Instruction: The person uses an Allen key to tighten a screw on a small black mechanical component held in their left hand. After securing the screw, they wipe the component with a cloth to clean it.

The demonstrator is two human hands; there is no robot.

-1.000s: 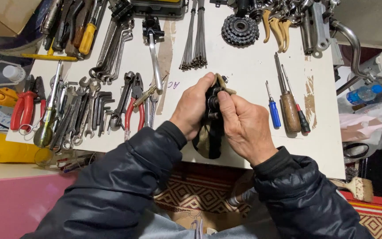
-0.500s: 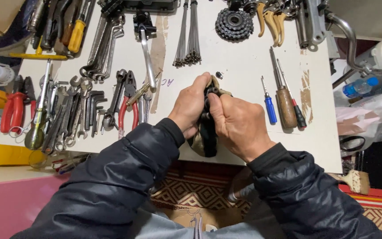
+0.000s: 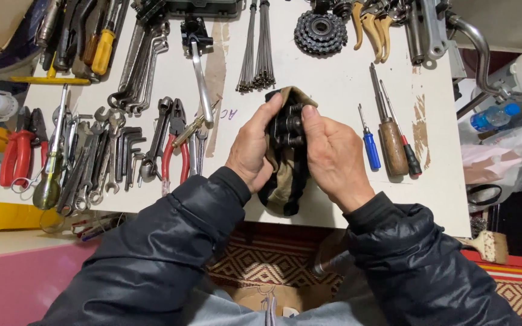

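A: Hands?
B: Left hand [image 3: 254,148] and right hand [image 3: 333,156] both clenched on a dirty rag [image 3: 285,181] wrapped about a black metal part [image 3: 288,127], held over the bench's [image 3: 333,84] near edge, mid-width.

A: Surroundings?
B: Red-handled pliers [image 3: 173,145] just left; blue screwdriver [image 3: 368,142] and wooden-handled one [image 3: 389,136] just right. Sprocket cluster [image 3: 320,31] by the far edge; spoke bundle [image 3: 260,45] beside it.

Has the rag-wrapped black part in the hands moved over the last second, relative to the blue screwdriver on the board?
No clear move. The black part sits just left of the blue screwdriver, about as before, held by the left hand and right hand.
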